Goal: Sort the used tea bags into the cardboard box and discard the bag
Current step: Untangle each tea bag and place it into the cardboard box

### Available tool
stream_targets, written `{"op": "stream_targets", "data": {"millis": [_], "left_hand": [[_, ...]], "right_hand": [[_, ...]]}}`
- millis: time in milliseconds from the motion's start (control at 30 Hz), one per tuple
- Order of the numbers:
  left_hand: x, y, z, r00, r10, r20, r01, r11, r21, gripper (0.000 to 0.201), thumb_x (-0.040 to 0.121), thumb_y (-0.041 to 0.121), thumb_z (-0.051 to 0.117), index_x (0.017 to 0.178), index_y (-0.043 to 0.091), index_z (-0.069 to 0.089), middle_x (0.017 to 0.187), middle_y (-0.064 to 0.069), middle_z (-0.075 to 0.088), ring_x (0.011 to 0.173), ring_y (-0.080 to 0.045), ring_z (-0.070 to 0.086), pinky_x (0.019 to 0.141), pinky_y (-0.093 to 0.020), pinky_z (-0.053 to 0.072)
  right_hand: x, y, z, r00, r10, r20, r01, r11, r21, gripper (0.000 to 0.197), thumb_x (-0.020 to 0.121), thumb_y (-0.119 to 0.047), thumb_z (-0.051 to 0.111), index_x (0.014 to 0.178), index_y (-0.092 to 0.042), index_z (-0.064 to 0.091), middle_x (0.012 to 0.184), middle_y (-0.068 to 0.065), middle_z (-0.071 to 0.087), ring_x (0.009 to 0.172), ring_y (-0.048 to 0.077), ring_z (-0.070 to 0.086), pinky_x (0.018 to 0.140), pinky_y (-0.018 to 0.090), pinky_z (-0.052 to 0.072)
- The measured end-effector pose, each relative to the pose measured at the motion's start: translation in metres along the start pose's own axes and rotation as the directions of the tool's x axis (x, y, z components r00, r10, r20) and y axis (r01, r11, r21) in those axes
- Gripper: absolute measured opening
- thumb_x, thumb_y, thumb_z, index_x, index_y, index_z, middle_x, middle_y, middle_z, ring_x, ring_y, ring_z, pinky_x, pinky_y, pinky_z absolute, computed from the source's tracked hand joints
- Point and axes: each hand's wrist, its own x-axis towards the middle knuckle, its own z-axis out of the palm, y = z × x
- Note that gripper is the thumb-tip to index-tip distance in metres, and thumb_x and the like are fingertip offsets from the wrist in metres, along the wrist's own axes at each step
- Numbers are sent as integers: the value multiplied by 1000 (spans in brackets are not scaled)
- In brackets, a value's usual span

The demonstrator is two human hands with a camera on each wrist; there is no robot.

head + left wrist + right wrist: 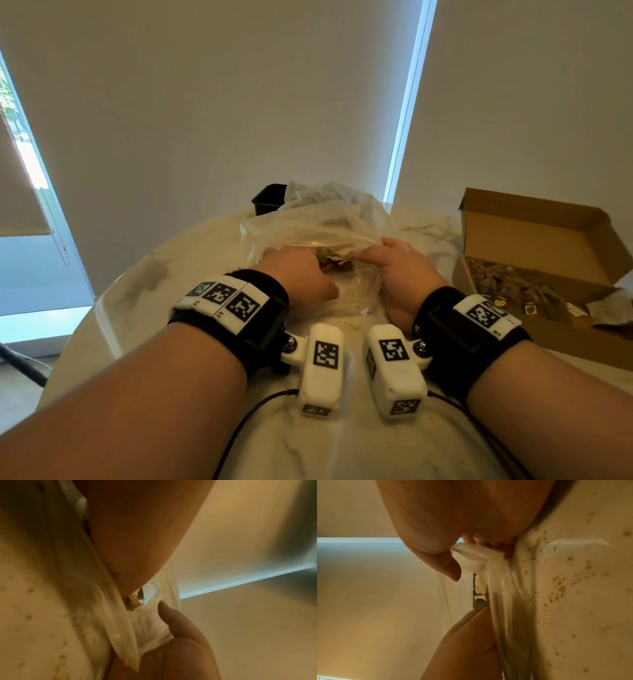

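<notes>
while both hands work at the mouth of the clear plastic bag on the counter, the remaining tea bags lie just inside the opening, between the two hands. the right hand pinches the bag's rim, holding it open. the left hand is at the opening, closest to the clump, but whether its fingers have closed on anything cannot be told. the cardboard box, already holding tea bags, stands well off to the right, so a lifted clump would likely travel across the right hand's side.
</notes>
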Motion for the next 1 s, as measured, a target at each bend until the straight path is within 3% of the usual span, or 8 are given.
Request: {"op": "stream_targets", "data": {"millis": [67, 167, 267, 433, 533, 700, 900, 1000], "left_hand": [[-1, 6, 2, 996, 81, 27, -81, 996, 22, 26, 81, 44, 63, 104, 31, 62, 100, 6, 61, 103, -20, 53, 86, -32, 42], [-4, 10, 0, 984, 172, 44, -172, 985, -15, 17, 82, 38, 62, 98, 35, 62, 100, 10, 61, 106, -16, 49, 100, -35, 39], [-4, 8, 0, 985, 175, -6, -173, 967, -185, 27, 78, 29, 68, 104, 29, 59, 101, 8, 61, 97, -12, 57, 85, -29, 49], [-7, 9, 1, 983, 182, 18, -170, 949, -265, 53, 73, 30, 68, 124, 34, 53, 111, 9, 63, 101, -12, 61, 92, -36, 54], [-9, 13, -1, 981, 184, 53, -170, 964, -202, 42, 74, 35, 65, 115, 37, 55, 105, 7, 63, 98, -17, 59, 92, -42, 53], [-6, 15, 0, 989, 125, 76, -128, 991, 37, 55, 84, 40, 58, 137, 39, 44, 129, 0, 54, 126, -32, 39, 103, -44, 40], [-8, 21, -1, 984, 163, 67, -173, 970, 172, 48, 97, 29, 55, 142, 29, 41, 120, -5, 55, 103, -26, 58, 92, -38, 49], [-12, 25, -3, 977, 199, 70, -210, 952, 222, 47, 97, 28, 56, 142, 27, 43, 125, -6, 56, 107, -27, 58, 92, -37, 49]], "right_hand": [[2, 0, -3, 999, 8, -31, -8, 1000, 5, 85, 56, -34, 81, 135, -23, 51, 124, 10, 64, 114, 34, 63, 97, 57, 52], [3, -2, -5, 998, 61, -9, -60, 995, 75, 49, 75, -34, 73, 121, -18, 66, 116, 14, 71, 105, 36, 69, 93, 57, 54], [3, -1, -3, 999, 50, 3, -50, 987, 150, 22, 87, -24, 66, 102, -9, 71, 99, 18, 74, 92, 38, 71, 88, 59, 56], [9, 2, 1, 997, 31, -73, -23, 994, 111, 44, 70, -30, 68, 108, -9, 71, 108, 21, 73, 102, 44, 69, 89, 66, 53], [14, 5, -1, 996, 26, -90, -17, 996, 93, 46, 69, -34, 69, 110, -14, 71, 110, 19, 73, 103, 42, 69, 90, 64, 53], [25, 11, -5, 995, -19, -101, 21, 1000, 15, 62, 50, -52, 71, 107, -27, 72, 111, 7, 73, 109, 33, 66, 97, 56, 51], [21, 7, -6, 993, -36, -113, 29, 998, -64, 60, 55, -55, 68, 109, -28, 69, 113, 4, 72, 108, 31, 67, 98, 54, 51], [9, 2, -4, 994, -53, -94, 45, 995, -84, 33, 74, -40, 68, 102, -23, 69, 120, 11, 69, 114, 36, 64, 100, 57, 50]]}}
